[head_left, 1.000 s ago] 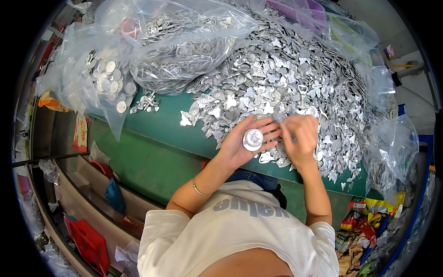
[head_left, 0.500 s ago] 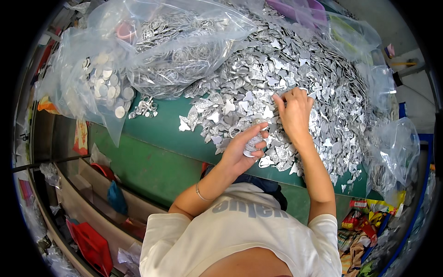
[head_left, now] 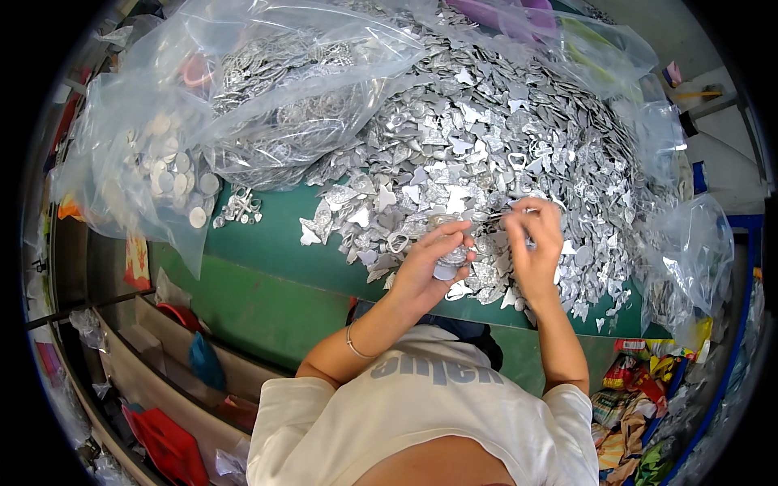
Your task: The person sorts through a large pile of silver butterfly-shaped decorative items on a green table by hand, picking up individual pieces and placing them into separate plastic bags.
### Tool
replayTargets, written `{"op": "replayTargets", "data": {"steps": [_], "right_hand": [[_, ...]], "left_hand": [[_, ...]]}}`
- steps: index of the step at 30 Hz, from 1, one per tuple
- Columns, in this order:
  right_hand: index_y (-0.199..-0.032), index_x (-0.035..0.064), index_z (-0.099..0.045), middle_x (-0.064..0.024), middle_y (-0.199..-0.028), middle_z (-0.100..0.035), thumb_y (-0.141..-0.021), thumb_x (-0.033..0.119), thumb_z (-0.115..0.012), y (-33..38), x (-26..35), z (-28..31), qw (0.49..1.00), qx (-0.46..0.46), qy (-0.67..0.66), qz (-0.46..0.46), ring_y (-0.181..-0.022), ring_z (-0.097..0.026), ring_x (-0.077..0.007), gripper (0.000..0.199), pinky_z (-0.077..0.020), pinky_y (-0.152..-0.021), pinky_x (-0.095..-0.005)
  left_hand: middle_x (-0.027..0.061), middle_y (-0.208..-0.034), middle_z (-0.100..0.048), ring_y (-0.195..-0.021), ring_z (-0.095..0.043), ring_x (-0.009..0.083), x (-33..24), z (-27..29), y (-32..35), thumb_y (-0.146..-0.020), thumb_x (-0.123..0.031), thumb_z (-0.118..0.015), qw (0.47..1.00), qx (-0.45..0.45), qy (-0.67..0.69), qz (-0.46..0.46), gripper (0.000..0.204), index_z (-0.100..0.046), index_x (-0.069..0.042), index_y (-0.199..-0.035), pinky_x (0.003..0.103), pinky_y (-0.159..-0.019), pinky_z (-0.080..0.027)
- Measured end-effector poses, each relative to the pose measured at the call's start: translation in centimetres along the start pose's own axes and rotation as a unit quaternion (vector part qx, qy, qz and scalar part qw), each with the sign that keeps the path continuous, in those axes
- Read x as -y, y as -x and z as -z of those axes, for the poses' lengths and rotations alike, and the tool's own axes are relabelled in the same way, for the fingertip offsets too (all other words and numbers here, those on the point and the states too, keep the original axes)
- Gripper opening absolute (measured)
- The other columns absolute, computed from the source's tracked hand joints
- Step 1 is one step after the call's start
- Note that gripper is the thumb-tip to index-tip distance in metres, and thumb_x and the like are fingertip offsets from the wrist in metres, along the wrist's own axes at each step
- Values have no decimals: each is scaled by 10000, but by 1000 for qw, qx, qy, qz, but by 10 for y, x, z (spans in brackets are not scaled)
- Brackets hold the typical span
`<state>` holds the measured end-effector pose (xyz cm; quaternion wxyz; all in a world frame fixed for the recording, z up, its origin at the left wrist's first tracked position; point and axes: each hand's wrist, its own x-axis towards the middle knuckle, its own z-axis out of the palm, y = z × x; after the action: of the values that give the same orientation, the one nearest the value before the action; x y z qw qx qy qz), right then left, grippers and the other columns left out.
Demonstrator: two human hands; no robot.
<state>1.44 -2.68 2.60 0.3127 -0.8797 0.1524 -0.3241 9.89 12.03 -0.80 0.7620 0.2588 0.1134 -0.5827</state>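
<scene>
A broad heap of small flat silver metal pieces (head_left: 456,174), some butterfly-shaped, covers the green tabletop (head_left: 279,212). At the heap's near edge my left hand (head_left: 420,274) is curled around several silver metal pieces (head_left: 454,257), a smooth round one lowest. Just to its right, my right hand (head_left: 536,247) pinches a thin silver piece (head_left: 495,216) between thumb and fingers, above the heap. That piece is seen nearly edge-on, so its shape does not show.
A clear plastic bag (head_left: 279,121) of silver pieces lies back left, beside round silver discs (head_left: 174,174) under plastic. Small ring-like parts (head_left: 238,206) sit near it. A purple container (head_left: 519,14) stands at the back. Left below are brown compartments (head_left: 174,364); colourful packets (head_left: 628,381) lie lower right.
My right hand has drawn back from the heap toward me and now pinches a thin silver piece. My left hand stays in nearly the same place, still holding its pieces.
</scene>
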Motion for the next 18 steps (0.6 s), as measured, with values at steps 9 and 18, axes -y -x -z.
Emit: {"op": "replayTargets", "data": {"steps": [9, 18], "right_hand": [[-917, -1, -573, -117, -1034, -504, -749, 205, -661, -43, -55, -13, 953, 9, 302, -25, -950, -445, -281, 281, -327, -802, -394], [-960, 17, -524, -124, -1072, -490, -706, 86, -621, -43, -57, 7, 937, -82, 339, 6, -1003, -437, -287, 280, -304, -829, -414]], "left_hand": [[21, -755, -497, -651, -456, 117, 2, -10, 5, -889, -240, -524, 999, 3, 26, 48, 214, -556, -62, -1002, 195, -471, -344], [90, -996, -595, -796, -566, 140, 8, 8, -2, -902, -281, -498, 997, 62, -12, 37, 313, -542, -38, -1094, 236, -571, -457]]}}
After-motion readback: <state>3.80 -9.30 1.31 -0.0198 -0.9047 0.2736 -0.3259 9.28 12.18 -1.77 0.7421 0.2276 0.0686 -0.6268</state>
